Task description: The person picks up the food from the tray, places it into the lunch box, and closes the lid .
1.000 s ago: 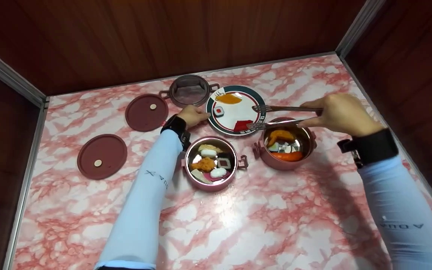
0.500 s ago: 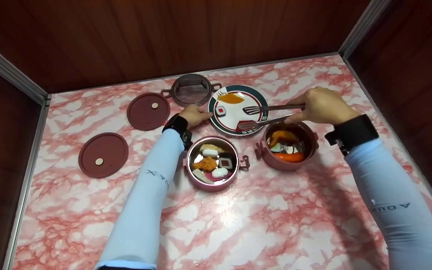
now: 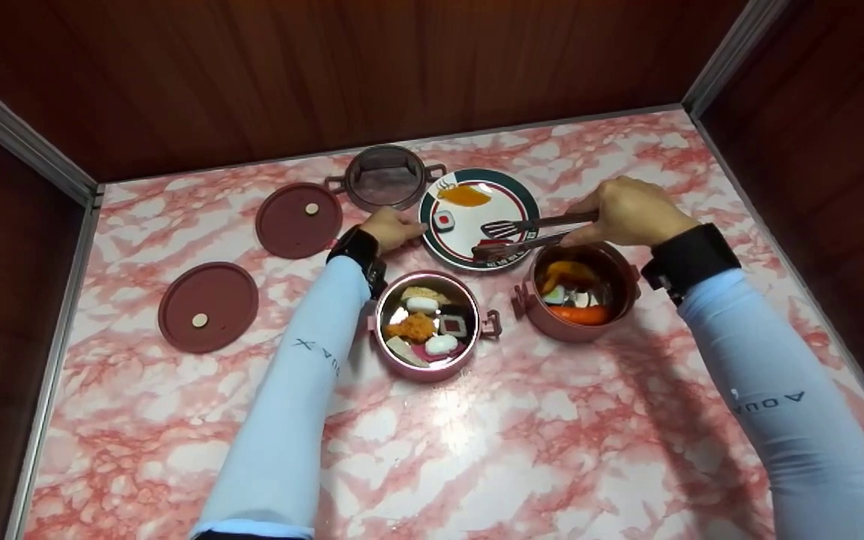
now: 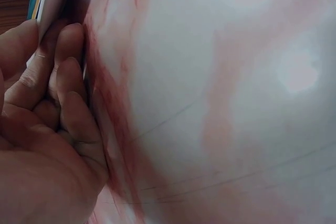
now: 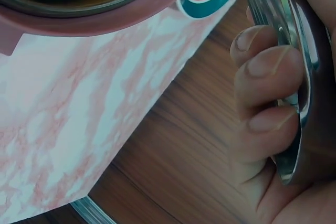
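Note:
At the near-left rim of a white plate with a green border [image 3: 469, 217], my left hand [image 3: 389, 229] pinches the edge; the left wrist view shows the plate rim [image 4: 55, 1] between thumb and fingers. My right hand [image 3: 634, 212] grips metal serving tongs [image 3: 563, 220] from the right. Their two slotted ends are over the plate, apart, around a red food piece [image 3: 495, 244] that they partly hide. A sushi roll [image 3: 443, 220] and an orange-yellow food piece [image 3: 465, 196] also lie on the plate. In the right wrist view, curled fingers wrap the tongs [image 5: 312, 77].
Below the tongs stands a pink pot [image 3: 563, 330] with orange and yellow food pieces. Another pink pot [image 3: 432, 373] near the middle holds several food pieces. Two dark red lids [image 3: 293, 232] lie left, and a dark see-through pan [image 3: 385, 184] with two handles touches the back wall side.
My right hand has moved left with the tongs, whose ends slid further over the plate around the red piece. The left hand stays at the plate rim.

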`<state>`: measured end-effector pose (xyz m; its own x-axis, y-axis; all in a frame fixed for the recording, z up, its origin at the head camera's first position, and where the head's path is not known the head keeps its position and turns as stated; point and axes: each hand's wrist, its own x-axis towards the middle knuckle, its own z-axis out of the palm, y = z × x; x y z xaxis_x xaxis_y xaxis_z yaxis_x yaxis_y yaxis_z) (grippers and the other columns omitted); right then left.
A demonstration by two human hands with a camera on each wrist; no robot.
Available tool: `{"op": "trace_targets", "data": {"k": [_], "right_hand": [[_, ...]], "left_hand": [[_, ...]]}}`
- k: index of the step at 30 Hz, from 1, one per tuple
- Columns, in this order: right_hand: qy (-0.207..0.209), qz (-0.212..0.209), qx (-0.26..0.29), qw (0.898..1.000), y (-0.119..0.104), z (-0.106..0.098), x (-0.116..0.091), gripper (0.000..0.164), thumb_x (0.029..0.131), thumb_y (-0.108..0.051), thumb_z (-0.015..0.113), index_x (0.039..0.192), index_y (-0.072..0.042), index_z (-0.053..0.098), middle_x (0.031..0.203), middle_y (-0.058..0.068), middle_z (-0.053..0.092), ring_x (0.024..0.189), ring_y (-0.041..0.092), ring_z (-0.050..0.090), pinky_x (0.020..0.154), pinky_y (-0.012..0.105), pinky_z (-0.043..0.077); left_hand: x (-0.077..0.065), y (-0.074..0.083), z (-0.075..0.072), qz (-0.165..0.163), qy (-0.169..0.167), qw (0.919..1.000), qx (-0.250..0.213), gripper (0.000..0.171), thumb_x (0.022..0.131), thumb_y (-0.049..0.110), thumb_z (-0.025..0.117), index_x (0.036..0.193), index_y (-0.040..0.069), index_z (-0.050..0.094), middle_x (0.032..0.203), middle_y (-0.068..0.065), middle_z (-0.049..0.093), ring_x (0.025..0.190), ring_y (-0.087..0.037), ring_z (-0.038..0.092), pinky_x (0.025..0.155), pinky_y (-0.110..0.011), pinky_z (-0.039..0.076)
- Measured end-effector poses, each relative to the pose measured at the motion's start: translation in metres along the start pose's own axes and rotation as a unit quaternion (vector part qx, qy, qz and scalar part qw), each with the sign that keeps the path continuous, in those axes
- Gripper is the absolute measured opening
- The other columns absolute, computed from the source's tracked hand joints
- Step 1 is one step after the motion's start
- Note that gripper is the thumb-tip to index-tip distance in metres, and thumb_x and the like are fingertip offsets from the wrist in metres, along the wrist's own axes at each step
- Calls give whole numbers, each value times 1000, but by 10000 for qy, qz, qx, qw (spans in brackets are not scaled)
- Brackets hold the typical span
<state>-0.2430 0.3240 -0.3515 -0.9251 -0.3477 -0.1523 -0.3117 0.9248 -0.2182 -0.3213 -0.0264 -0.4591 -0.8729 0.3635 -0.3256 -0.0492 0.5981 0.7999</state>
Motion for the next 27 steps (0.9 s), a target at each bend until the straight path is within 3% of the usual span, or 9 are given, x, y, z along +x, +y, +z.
{"op": "trace_targets", "data": {"k": [6,16,23,27], "right_hand": [[29,-75,-97,9999,0,1,2,32,78,-46,83,103,-26,81,95,0,75,78,21,62,61,38,46],[337,-57,-240,9991,1,-1,-2,38,78,-46,83,108,-23,80,94,3,75,72,22,59,53,38,43],[382,-158,-230,9989,1,1,-5,33,80,-45,82,105,-23,81,86,-1,74,68,19,56,54,36,42],[683,-365,-64,9970,3,-4,-12,32,80,-44,82,105,-24,81,87,-3,75,66,16,56,52,33,40]], "left_hand": [[1,-1,0,-18,20,10000,-6,33,98,26,63,99,-5,74,82,-8,69,72,-14,58,62,-19,43],[2,0,-4,47,-34,9995,314,35,99,30,62,101,-3,75,83,-7,71,75,-13,59,64,-19,42],[-1,3,-3,12,-75,10000,15,35,99,26,62,102,-7,73,85,-12,71,73,-14,60,63,-19,44],[-2,3,-2,-38,-60,9999,-87,34,99,26,63,102,-7,73,84,-11,71,71,-13,60,63,-19,44]]}}
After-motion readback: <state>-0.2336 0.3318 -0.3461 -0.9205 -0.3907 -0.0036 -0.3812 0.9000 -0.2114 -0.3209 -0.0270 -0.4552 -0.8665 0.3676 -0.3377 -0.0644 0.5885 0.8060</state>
